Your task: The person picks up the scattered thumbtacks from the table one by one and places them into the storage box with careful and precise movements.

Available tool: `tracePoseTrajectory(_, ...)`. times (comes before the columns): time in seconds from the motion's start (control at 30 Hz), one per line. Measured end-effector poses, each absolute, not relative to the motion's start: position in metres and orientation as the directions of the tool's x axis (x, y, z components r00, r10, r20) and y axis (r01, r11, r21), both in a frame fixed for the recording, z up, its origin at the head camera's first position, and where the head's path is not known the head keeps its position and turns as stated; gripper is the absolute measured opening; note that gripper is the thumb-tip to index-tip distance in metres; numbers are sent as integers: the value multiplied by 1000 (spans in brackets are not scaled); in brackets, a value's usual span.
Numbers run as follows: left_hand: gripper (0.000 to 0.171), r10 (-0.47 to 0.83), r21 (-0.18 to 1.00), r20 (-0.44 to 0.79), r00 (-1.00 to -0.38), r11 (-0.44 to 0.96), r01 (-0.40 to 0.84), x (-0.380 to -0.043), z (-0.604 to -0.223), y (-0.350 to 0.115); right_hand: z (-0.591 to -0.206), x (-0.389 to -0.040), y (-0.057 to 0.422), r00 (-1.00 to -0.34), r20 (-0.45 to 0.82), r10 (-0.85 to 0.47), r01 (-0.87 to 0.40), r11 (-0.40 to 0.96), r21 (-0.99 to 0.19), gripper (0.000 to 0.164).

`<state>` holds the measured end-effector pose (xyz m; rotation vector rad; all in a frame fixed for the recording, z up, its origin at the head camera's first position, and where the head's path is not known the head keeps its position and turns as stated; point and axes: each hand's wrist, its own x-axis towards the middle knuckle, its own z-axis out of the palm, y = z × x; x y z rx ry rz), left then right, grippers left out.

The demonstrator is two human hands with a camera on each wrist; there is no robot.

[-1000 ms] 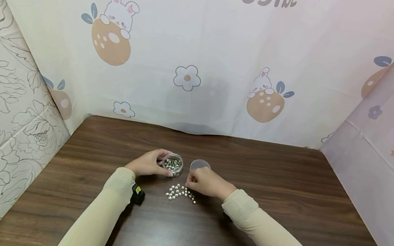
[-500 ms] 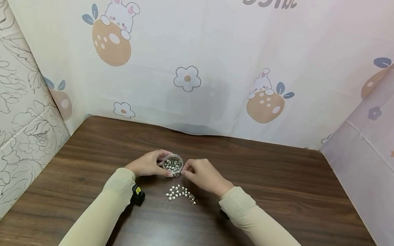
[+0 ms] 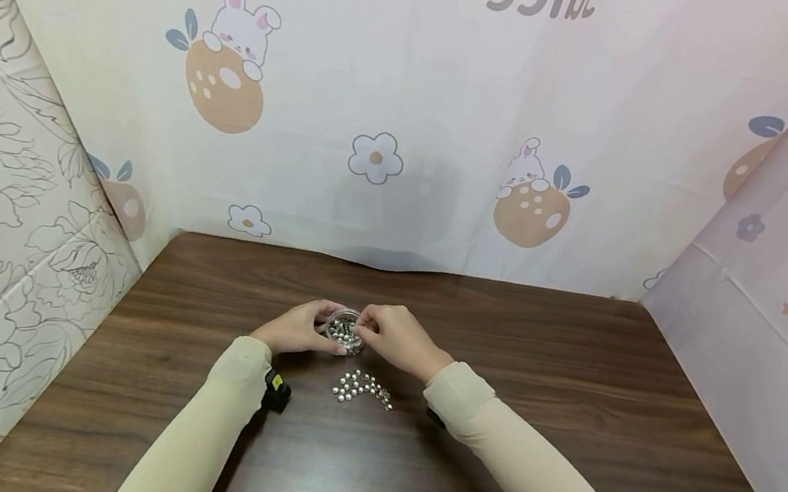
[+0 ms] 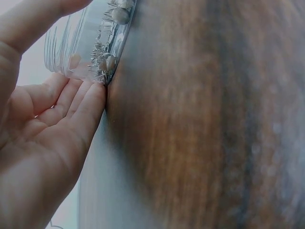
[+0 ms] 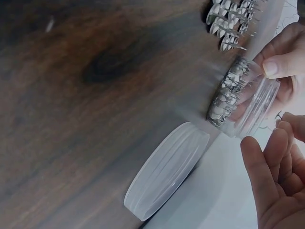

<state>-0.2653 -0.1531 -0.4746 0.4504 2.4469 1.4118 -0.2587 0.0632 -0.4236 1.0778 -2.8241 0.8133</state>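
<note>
A clear round jar (image 3: 345, 333) of silver thumbtacks stands upright on the table without its lid. My left hand (image 3: 299, 328) holds it from the left, thumb at the near side and fingers behind. In the left wrist view, the fingers (image 4: 78, 102) lie against the jar's wall. Over the jar's mouth is my right hand (image 3: 399, 338), pinching one thumbtack (image 5: 279, 116) between thumb and forefinger. Loose thumbtacks (image 3: 347, 386) lie in a cluster on the near side of the jar, many with points up in the right wrist view.
The clear lid (image 5: 167, 171) rests on the table beside the jar, hidden behind the right hand in the head view. Brown wood-grain table (image 3: 522, 466) spreads around both arms. Patterned curtains (image 3: 389, 69) hang along the back and sides.
My right hand has moved from the loose thumbtacks up and left to the jar's mouth, carrying a thumbtack. The left hand and jar have stayed in place.
</note>
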Motion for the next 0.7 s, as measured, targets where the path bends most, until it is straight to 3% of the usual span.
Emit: tracePoseTrajectory(0.7,74,412,879,-80,-908,459,131,-267,-476,-154,-426,-259,67,-760,146,-634,-621,640,-452,9)
